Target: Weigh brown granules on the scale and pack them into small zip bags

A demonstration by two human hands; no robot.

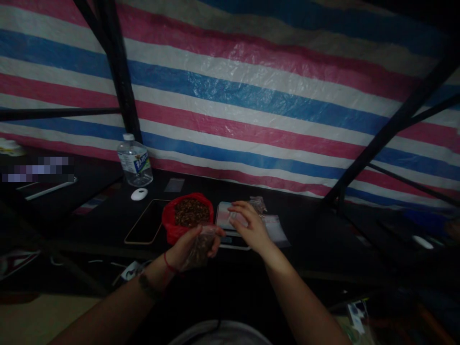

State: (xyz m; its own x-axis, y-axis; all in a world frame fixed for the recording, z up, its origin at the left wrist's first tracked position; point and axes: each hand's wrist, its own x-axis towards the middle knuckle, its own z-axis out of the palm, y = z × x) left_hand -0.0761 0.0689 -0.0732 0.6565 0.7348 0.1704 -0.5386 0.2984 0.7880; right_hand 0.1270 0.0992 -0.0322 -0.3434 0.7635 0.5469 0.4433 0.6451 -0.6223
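My left hand (183,247) is closed on a clear plastic bag (201,249) with brown bits inside, just in front of a red bag. That red plastic bag (169,223) stands wide at the top, full of small brown pieces (192,212) like seeds or grains. Over a small digital scale (223,218) hovers my right hand (249,227), its fingers bent and apart; whether the fingertips touch the plate is unclear. Behind that hand lies a small filled clear bag (258,203), and to its right are flat clear bags (276,229).
A phone (145,223) lies left of the red bag. Farther back stand a clear bottle (134,163), a white mouse-shaped object (139,194) and a small flat bag (174,185). Dark posts (120,72) rise before a striped plastic sheet (244,91).
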